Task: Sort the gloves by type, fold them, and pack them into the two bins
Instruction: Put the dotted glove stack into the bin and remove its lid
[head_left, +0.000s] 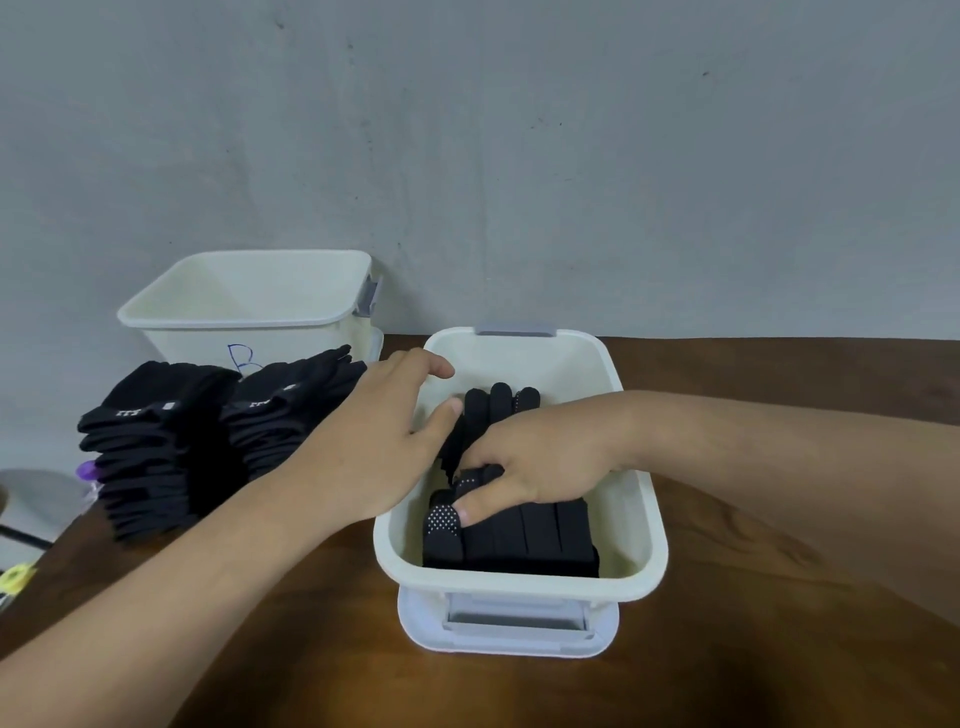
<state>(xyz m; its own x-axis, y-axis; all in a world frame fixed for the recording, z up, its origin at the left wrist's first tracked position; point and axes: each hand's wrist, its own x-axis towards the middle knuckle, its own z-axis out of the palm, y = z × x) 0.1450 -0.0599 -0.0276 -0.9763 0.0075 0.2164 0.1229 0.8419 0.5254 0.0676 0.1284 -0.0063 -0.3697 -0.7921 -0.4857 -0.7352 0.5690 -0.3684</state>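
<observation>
A plain wall (519, 130) painted pale grey-blue fills the upper half of what I see. It is matte and a little scuffed, with small dark specks and faint scratches scattered over it. Below it runs the desk (779, 374), dark brown wood with a reddish grain, its back edge meeting the wall. The light is soft and even, leaving a dull sheen on the wood nearest me and only faint shadows.

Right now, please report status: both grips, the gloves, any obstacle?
Copy: left grip open over near bin rim; right grip pressed among packed gloves, hold unclear. Two glove stacks wait beside far bin. Nothing blocking.
</observation>
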